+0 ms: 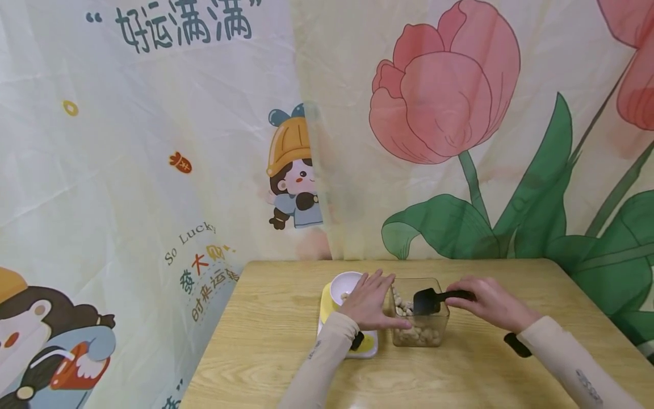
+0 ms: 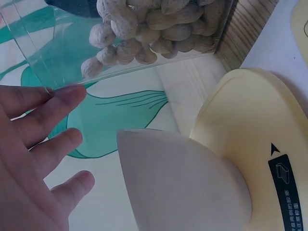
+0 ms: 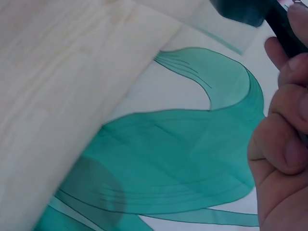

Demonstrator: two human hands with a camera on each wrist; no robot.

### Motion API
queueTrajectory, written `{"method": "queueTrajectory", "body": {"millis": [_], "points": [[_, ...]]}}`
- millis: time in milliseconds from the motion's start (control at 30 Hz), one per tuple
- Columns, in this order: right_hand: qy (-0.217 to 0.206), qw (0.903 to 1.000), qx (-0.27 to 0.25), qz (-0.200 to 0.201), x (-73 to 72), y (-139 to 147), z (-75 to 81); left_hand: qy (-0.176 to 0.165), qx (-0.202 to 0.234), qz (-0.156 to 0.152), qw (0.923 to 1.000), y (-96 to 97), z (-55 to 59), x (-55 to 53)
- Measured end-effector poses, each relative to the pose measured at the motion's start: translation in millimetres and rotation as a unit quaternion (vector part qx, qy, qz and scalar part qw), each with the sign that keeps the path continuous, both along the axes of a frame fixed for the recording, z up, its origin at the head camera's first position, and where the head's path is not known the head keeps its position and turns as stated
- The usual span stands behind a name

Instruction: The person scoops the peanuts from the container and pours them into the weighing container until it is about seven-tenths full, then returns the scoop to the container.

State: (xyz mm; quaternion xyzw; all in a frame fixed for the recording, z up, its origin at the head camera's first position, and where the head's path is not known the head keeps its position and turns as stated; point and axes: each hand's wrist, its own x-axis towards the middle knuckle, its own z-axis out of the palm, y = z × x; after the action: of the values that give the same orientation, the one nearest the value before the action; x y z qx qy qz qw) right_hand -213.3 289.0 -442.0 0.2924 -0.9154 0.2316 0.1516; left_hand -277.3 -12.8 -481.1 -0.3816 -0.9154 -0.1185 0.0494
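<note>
A clear rectangular container (image 1: 434, 342) holds unshelled peanuts (image 2: 168, 29). My left hand (image 1: 367, 304) reaches over to its left side with fingers spread and fairly straight; in the left wrist view fingertips (image 2: 72, 96) rest right at the rim. My right hand (image 1: 490, 300) grips the handle of a small black scoop (image 1: 426, 301), whose blade overlaps the container's opening. What the blade carries is hidden. Left of the container, a white bowl (image 1: 343, 284) with a few peanuts inside sits on a yellow and white kitchen scale (image 1: 325, 312), partly covered by my left hand.
Everything stands on a light wooden table (image 1: 265, 329). Behind it hangs a printed cloth (image 1: 352, 187) with tulips and cartoon figures, close to the table's back edge. Dark wrist straps show at both sleeves.
</note>
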Motion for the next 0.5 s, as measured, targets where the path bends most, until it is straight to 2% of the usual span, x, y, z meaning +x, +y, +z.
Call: {"method": "queueTrajectory", "body": {"millis": [267,500], "points": [[-0.01,0.9956,0.07,0.061,-13.3,-7.3,28.7,-0.005,0.004,0.001,1.0,-0.4,0.9,-0.9],[-0.03,0.9885,0.116,0.092,-20.1,-13.6,43.2,-0.003,0.004,0.0,1.0,-0.2,-1.7,-0.9]]}}
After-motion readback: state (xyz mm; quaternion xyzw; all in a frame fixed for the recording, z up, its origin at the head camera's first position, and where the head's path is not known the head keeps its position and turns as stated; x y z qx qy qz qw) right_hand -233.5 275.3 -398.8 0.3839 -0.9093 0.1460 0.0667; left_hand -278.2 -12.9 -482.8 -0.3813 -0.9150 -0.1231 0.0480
